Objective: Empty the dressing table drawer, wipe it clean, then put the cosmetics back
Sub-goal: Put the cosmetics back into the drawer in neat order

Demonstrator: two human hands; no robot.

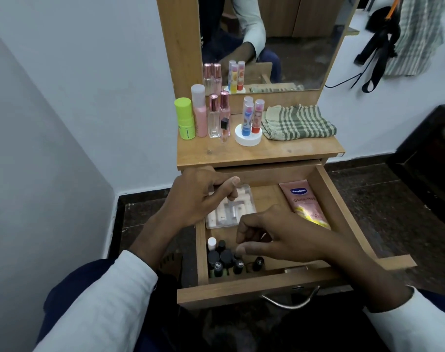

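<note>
Both hands reach into the open dressing table drawer (325,196) among the cosmetics.

The left hand (198,196) hovers over the drawer's far left corner, wrist bent, fingers loosely curled and thumb stretched out above a clear plastic pack of small tubes (231,212); it grips nothing that shows. The right hand (279,235) comes in from the near right, palm down, fingers curled with the tips drawn toward the thumb just above the cluster of dark-capped bottles (224,260) at the near left; whether it pinches one I cannot tell. A pink Vaseline tube (302,201) lies along the right wall. On the tabletop (292,151) stand a green stick (184,118), a pink bottle (199,113), perfume bottles (217,115) and lip balms on a white stand (249,137), beside a folded checked cloth (298,121).
</note>
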